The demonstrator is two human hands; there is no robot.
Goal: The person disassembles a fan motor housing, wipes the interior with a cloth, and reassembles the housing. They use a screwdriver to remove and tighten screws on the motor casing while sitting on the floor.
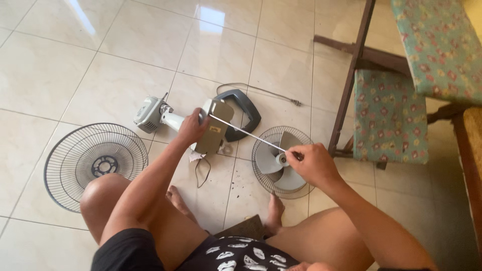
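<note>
Both hands grip: left hand (192, 126) fingers around the boxy plastic fan body (213, 131), right hand (314, 163) fingers pinching a thin metal rod (246, 133).

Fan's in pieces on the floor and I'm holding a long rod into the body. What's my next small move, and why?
Probably keep drawing the thin rod straight out along its length. The right hand pinches its near end, the far end sits in the fan body, and the left hand steadies that body.

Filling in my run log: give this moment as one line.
left hand: grips fan body | right hand: holds thin rod | floor: wire guard, fan blade
</note>
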